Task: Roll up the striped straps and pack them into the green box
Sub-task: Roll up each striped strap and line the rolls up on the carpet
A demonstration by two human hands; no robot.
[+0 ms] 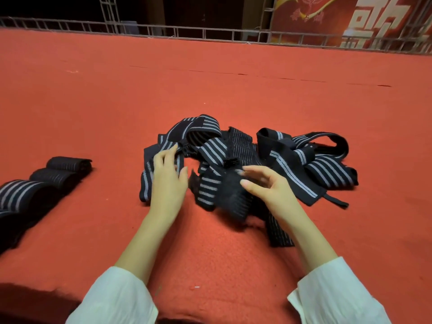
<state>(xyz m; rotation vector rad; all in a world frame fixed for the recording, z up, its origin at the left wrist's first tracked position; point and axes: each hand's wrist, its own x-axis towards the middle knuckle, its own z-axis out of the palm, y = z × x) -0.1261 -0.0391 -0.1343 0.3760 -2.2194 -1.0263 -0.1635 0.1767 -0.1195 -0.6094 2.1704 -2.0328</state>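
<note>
Black striped straps [214, 148] lie heaped beneath left hand [167, 181] and right hand [268, 187].

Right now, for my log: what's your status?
Left hand, right hand open at strap pile. Rolled straps lie left. Green box not in view.

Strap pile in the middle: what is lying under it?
Only the red carpet shows around the strap pile and through one gap. The left hand and right hand reach over its near side; anything beneath the straps is covered.

rolled straps [16, 195]: cut by left edge | right hand [268, 190]: fingertips blurred
</note>
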